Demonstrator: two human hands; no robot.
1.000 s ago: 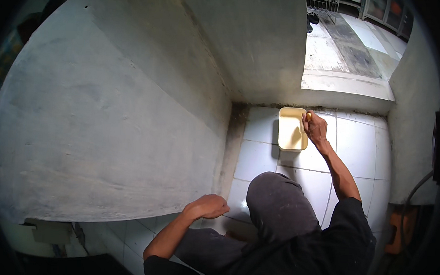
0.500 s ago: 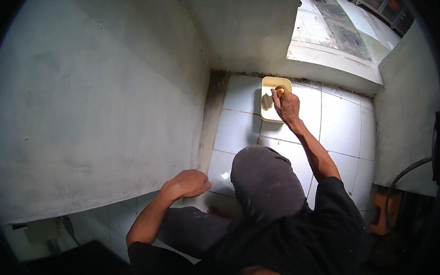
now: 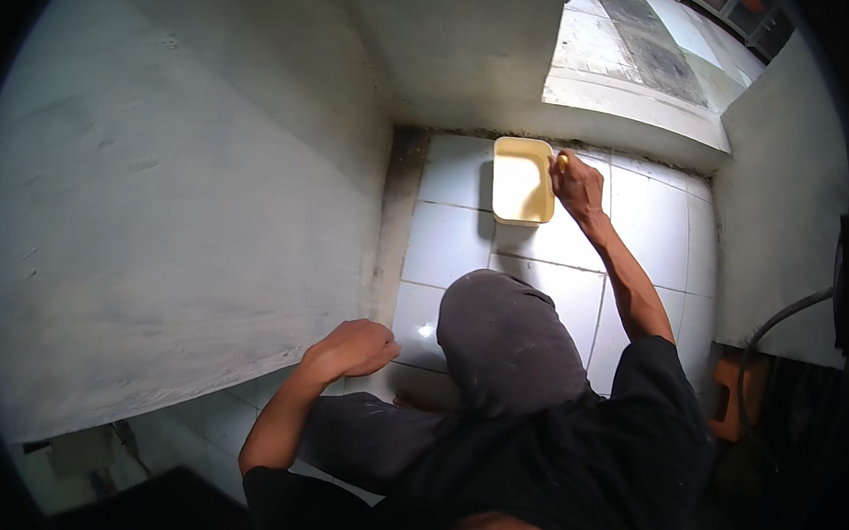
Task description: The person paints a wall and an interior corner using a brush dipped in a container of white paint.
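Left hand point(image 3: 357, 345) apart, grip hidden, right hand point(image 3: 579, 187) clamped on yellow, round-ended, perhaps wooden handle point(image 3: 563, 163) (likely light, stiff; hold mid-length).

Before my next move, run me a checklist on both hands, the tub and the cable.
1. Right hand closed on the yellow handle: ok.
2. Other end of the handle visible: not ok, it is out of sight.
3. Cream tub upright on the tiled floor: ok.
4. Left hand holding nothing: cannot tell, its palm side is hidden.
5. Dark cable apart from the right forearm: ok.
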